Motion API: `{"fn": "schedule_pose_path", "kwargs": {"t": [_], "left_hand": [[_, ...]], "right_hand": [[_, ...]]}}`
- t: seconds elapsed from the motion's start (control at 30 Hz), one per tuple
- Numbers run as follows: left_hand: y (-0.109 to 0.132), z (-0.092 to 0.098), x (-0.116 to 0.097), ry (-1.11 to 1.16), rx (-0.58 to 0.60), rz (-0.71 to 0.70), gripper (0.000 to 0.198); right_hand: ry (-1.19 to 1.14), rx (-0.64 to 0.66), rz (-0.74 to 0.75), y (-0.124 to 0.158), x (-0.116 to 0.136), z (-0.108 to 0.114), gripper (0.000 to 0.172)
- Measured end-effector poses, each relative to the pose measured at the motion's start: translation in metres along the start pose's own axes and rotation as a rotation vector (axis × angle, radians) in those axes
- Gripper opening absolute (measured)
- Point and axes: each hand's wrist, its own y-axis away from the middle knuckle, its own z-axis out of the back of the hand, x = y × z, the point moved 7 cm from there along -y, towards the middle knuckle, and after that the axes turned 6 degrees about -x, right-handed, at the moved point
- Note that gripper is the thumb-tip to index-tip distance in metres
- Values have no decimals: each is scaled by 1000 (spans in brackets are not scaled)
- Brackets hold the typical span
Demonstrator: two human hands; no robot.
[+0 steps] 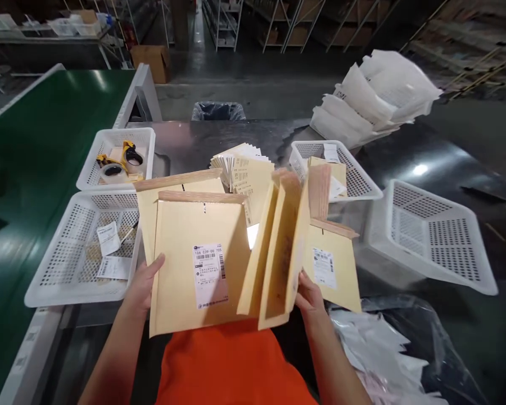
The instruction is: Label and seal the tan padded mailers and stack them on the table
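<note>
My left hand (145,284) grips the left edge of a tan padded envelope (175,264), its thumb on the front. That envelope carries a white printed label (211,275), and another envelope (147,208) shows behind it. On the other side my right hand (308,292) is closed round several upright envelopes (274,253), seen partly edge-on and fanned apart. Beyond them a labelled envelope (341,270) lies at the right. Past the held envelopes, a fanned stack of envelopes (257,174) rests on the dark table. The fingers behind the envelopes are hidden.
White baskets stand at the left, one with tape dispensers (129,160), another with paper slips (109,239). To the right are a basket with envelopes (358,174) and a tilted basket (442,242). White bags (375,95) are piled behind. A green conveyor (63,112) runs along the left.
</note>
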Motion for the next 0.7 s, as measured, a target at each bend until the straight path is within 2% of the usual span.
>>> {"fn": "schedule_pose_path", "kwargs": {"t": [0.13,0.33,0.5,0.57,0.63,0.7], "left_hand": [[1,-3,-1,16,10,16,35],[1,-4,0,12,-8,2,47],[8,-41,9,-26,127,9,58],[8,-50,11,-31,141,14,49],[4,-46,8,0,105,24,37],[0,-32,3,44,68,60,37]], "right_hand": [[-125,30,-107,4,3,-20,55],[-143,83,-153,7,7,-32,50],[-108,234,-164,17,15,-72,59],[-81,259,-154,18,18,-82,59],[-75,221,-117,14,23,-76,61],[-107,121,-70,6,27,-49,64]]}}
